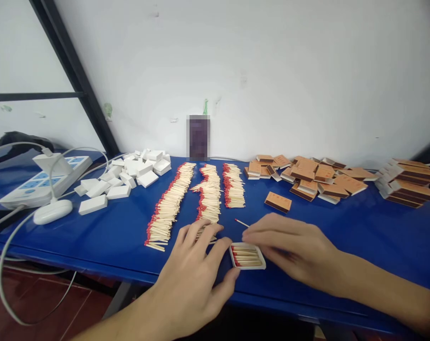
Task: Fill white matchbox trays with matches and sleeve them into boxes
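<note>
A small white matchbox tray (263,265) filled with red-headed matches (247,255) sits near the table's front edge. My left hand (196,270) has its fingers spread, the thumb and index finger at the tray's left end. Its other fingertips reach over the near end of the middle row of matches (209,199). Curved beside the tray's right end is my right hand (293,241), fingers pressed together. A single match (241,222) sticks out leftward from those fingers, head to the left; its tail is hidden behind them.
Two more match rows (170,203) (233,187) flank the middle one. White trays (136,170) are heaped at left, near a power strip (47,182) and cables. Orange matchbox sleeves (314,175) lie at right, one sleeve (278,201) apart, with stacked matchboxes (408,182) beyond.
</note>
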Demonstrator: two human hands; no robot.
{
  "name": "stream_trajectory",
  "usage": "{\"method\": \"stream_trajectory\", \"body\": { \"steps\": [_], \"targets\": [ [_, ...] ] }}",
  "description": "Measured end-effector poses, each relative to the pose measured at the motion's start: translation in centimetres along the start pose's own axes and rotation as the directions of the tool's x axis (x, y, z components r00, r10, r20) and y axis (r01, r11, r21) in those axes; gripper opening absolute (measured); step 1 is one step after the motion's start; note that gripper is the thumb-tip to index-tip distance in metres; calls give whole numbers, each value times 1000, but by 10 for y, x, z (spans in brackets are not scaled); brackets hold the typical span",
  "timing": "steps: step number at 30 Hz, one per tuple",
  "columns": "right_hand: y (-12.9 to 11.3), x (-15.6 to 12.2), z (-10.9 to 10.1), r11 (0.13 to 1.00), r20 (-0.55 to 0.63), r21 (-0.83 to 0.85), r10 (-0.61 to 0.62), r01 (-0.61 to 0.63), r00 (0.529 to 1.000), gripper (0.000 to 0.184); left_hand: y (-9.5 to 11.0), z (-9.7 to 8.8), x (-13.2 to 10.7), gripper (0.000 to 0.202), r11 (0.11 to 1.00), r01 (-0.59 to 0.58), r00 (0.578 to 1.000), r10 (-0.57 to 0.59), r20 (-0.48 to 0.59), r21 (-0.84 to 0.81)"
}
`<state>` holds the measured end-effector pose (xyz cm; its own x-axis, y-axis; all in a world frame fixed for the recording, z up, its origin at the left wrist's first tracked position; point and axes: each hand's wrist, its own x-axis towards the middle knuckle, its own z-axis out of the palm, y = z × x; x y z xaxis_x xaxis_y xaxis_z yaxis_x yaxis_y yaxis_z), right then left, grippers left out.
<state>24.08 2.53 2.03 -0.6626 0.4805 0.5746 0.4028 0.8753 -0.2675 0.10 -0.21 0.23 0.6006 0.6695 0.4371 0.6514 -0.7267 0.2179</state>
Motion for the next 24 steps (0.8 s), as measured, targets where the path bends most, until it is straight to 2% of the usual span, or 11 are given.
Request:
{"method": "stream_trajectory", "body": {
  "steps": [2,3,7,10,14,18,21,24],
  "targets": [
    [7,0,-2,988,-64,-97,111,-116,992,22,1,-1,1,25,1000,10,1000,-10,5,-9],
    [11,0,-3,974,-59,-138,171,-178,983,19,1,-2,1,24,1000,15,1000,-14,8,-14],
    [24,0,0,929,93,-190,338,-317,937,10,2,-2,1,26,1000,17,1000,-17,6,-23],
    [28,1,5,915,160,-184,388,-359,908,12,1,0,0,27,1000,11,1000,-12,-17,-20],
    [27,2,7,911,183,-173,403,-374,897,15,1,2,0,28,1000,18,999,-18,-33,-15],
    [11,3,-3,934,159,-93,356,-345,921,14,0,4,-1,28,1000,25,999,-26,-29,-7],
    [-6,4,-8,956,252,43,270,-289,929,11,0,5,-1,28,1000,26,999,-26,-20,-2],
    [-13,5,-9,964,299,69,225,-256,927,10,0,4,-1,29,1000,28,999,-28,-20,4]
  ]
}}
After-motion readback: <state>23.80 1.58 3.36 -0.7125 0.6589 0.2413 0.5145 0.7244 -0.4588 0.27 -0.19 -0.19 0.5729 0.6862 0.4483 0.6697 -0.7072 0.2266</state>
